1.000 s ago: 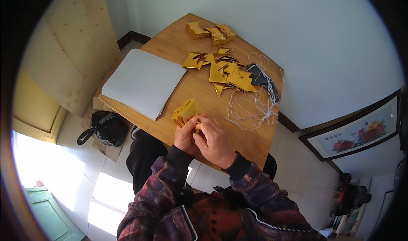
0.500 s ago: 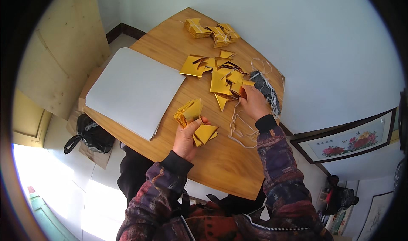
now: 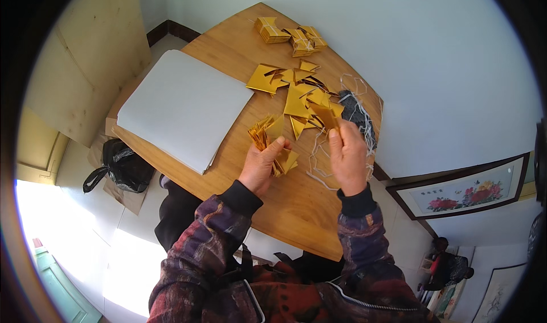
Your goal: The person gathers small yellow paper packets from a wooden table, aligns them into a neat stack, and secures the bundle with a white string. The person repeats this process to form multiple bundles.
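One gold-foil paper sheaf [image 3: 274,128] sits clamped in the left hand [image 3: 260,168]; apart, at its three o'clock, the right hand [image 3: 348,158] pinches folded gold foil [image 3: 326,117]. I judge this step gathering; adding the foil calls for aligning edges.

Sheets [image 3: 185,109] lie on the worktop's [image 3: 299,215] left, loose pieces [image 3: 296,99] right of them, and string [image 3: 369,134] right of those. Behind the pieces, at the far end, sit bundles [image 3: 272,30]. A bag [image 3: 130,166] is left of the worktop, a picture [image 3: 461,192] to its right.
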Available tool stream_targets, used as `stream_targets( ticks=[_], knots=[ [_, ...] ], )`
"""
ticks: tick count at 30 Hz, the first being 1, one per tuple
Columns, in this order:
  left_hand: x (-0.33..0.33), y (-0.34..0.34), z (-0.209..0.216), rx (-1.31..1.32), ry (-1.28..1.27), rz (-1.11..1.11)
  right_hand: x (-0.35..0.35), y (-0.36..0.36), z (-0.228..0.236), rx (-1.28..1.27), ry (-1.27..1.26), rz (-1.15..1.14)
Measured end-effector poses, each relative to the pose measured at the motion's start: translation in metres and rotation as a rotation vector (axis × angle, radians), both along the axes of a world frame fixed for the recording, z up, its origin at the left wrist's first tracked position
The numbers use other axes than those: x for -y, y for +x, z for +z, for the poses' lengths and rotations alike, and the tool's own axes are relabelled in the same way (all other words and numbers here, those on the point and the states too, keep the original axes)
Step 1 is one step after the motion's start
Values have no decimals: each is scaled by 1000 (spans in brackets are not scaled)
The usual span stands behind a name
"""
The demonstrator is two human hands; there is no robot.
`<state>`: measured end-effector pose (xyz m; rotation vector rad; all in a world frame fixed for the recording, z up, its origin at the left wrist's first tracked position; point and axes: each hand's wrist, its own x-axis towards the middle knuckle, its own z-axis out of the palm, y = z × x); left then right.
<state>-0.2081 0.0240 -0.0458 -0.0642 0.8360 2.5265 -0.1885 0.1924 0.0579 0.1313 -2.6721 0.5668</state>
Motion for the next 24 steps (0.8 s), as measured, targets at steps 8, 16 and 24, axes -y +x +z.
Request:
stream_targets(
  ticks=[8,16,24],
  knots=[
    [2,5,-3,-153,166,104,88,12,-46,-24,99,102],
    [15,-4,-1,92,73,118,47,-8,-37,192,-361,259],
    [15,-6,-2,97,35,106,9,-90,-64,281,345,-103]
  ],
)
